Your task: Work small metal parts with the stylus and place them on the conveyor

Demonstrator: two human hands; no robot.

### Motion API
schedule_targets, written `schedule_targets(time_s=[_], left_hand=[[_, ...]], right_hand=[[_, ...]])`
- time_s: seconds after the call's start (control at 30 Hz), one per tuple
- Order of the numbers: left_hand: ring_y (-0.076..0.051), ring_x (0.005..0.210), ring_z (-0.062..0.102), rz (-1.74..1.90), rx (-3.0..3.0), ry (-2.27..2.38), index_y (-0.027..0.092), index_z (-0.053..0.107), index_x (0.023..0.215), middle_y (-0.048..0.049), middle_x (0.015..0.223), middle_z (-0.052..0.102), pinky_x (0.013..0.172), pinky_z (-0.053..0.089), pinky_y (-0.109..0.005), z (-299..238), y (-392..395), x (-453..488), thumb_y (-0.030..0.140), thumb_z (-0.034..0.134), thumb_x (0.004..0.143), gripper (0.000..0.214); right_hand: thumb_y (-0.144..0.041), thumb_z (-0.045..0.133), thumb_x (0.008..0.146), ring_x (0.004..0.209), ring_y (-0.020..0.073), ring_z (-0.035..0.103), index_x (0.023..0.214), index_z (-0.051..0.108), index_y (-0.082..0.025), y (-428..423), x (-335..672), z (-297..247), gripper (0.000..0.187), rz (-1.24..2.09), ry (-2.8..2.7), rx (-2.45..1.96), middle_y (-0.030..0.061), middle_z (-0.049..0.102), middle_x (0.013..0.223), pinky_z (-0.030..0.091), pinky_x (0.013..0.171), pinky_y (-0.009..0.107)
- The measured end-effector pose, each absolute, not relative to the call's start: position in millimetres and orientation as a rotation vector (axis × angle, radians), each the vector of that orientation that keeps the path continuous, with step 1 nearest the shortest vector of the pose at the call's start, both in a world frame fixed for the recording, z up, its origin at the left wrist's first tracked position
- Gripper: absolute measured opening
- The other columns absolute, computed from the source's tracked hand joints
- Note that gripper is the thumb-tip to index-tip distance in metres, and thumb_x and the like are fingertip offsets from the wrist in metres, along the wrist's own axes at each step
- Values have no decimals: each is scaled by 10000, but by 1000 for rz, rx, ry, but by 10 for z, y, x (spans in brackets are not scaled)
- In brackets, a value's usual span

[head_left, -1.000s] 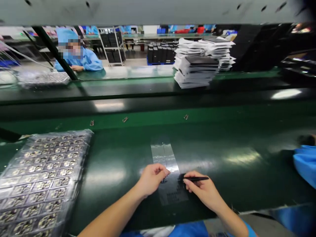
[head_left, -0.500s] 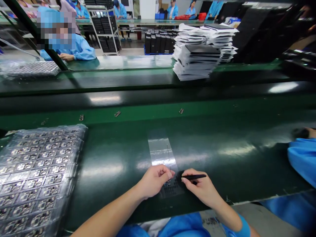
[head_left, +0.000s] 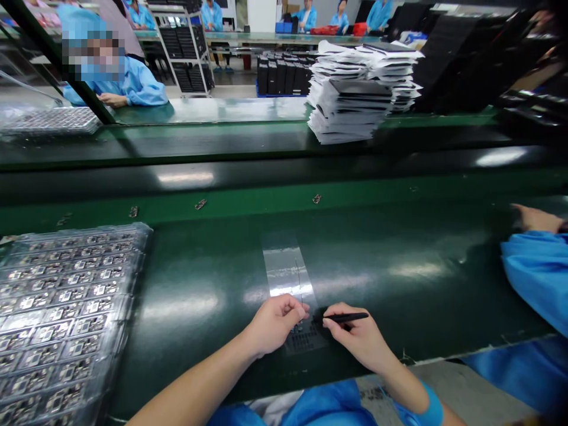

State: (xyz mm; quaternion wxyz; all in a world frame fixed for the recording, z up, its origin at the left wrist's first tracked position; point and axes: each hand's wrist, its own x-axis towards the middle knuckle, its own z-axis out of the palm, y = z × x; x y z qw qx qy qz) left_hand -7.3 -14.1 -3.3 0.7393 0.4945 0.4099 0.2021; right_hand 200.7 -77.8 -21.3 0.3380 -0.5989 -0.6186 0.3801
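My left hand (head_left: 276, 325) is closed in a pinch at a thin dark wire (head_left: 299, 278), which runs up from the fingertips. Small electronic bits (head_left: 298, 327) show just below those fingers, partly covered by them. Under the hand lies a clear plastic strip (head_left: 284, 269) with rows of dark marks on its near end. My right hand (head_left: 357, 340) grips slim black tweezers (head_left: 350, 317), their tips pointing left toward the other hand and too dark to make out.
At left lies a clear tray of small circuit boards (head_left: 75, 296). Several loose small parts (head_left: 201, 204) sit along the green ledge. A co-worker's blue sleeve (head_left: 528, 260) reaches in at right. Beyond the dark channel stands a paper-interleaved stack (head_left: 350, 100); another person sits far left.
The view has shifted slightly, moving the scene a little left. Both my hands keep nearly the same pose and hold. At right, the co-worker's hand and sleeve have come further into view.
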Motion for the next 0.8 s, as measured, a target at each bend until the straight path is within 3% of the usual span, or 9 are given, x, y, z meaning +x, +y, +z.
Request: schedule_targets(time_s=[0.37, 0.53, 0.7, 0.8], left_hand=[[-249, 1013, 653, 450, 1072, 902, 155, 587, 785, -143, 1045, 706, 905, 461, -376, -18, -145, -72, 414, 633, 819, 265], [-247, 1017, 653, 450, 1061, 902, 160, 580, 778, -138, 1041, 709, 898, 463, -369, -16, -139, -69, 417, 635, 817, 266], [-248, 1013, 653, 449, 1076, 907, 159, 585, 775, -139, 1042, 707, 904, 462, -374, 5, -142, -71, 408, 629, 821, 257], [-247, 1010, 651, 449, 1066, 907, 160, 580, 761, -141, 1040, 706, 907, 462, -375, 19, -135, -67, 406, 639, 812, 258]], right_hand=[[-270, 585, 851, 542, 152, 588, 797, 689, -177, -766, 2016, -188, 149, 1025, -1602, -1581, 17, 652, 658, 474, 502, 235], [-280, 586, 861, 640, 180, 632, 807, 691, -184, -776, 2023, -201, 153, 980, -1648, -1565, 39, 688, 728, 507, 584, 256], [-271, 583, 857, 518, 146, 583, 801, 689, -184, -766, 2033, -180, 148, 1049, -1605, -1574, 13, 659, 656, 469, 489, 232], [-271, 587, 859, 585, 164, 616, 803, 689, -186, -770, 2030, -178, 144, 1013, -1633, -1570, 23, 674, 697, 488, 539, 241]])
